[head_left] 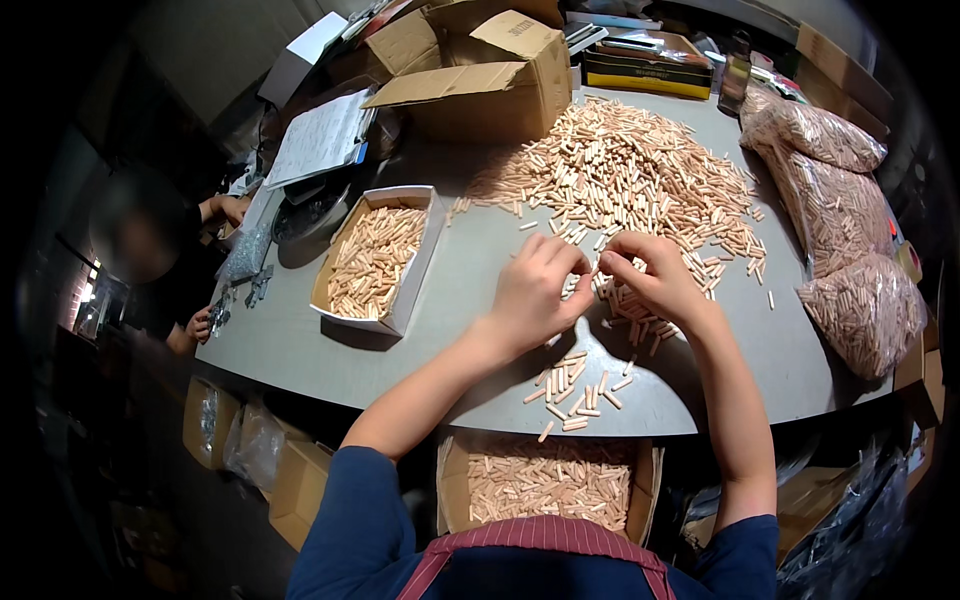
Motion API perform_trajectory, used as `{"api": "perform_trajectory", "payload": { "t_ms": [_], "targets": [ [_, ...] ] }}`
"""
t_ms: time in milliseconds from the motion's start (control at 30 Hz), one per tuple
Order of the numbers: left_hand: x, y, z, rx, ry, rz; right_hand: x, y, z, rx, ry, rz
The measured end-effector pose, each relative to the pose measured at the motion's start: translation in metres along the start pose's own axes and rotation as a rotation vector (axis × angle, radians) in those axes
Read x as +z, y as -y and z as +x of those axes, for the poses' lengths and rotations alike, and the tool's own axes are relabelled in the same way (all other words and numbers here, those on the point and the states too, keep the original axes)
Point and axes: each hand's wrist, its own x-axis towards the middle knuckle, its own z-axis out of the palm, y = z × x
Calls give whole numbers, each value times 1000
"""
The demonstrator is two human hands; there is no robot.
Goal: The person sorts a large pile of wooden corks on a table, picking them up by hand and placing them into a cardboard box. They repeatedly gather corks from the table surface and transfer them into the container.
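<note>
Two boxes hold dowels: white tray [372,262], lap carton [545,482].

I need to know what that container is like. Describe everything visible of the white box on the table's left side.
The white box is a shallow, open-topped rectangular tray, apparently cardboard, with thin upright walls. It lies flat on the grey table, turned at a slant, its long axis running from near left to far right. Pale wooden dowel pins fill most of it in a loose heap. It sits left of the left hand, which does not touch it. A dark round object borders its far left side.
</note>
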Motion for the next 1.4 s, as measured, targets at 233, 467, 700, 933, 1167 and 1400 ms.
{"api": "perform_trajectory", "payload": {
  "t_ms": [233, 467, 700, 933, 1167, 1400],
  "targets": [
    [-17, -5, -4, -676, 312, -858, 5, 14, -3, 112, -3, 315],
    [-31, -6, -4, -707, 381, -1056, 13, 17, -4, 61, 0, 297],
    [-29, -5, -9, -700, 335, -999, 17, 17, -6, 131, -1, 529],
    [-28, -4, -8, -651, 407, -922, 26, 29, -10, 165, 6, 313],
    [-11, -10, -21, -631, 248, -1135, 41, 29, -15, 282, -13, 674],
    [-3, -20, -28, -532, 110, -1138, 43, 40, -20, 242, -35, 764]
  ]
}}
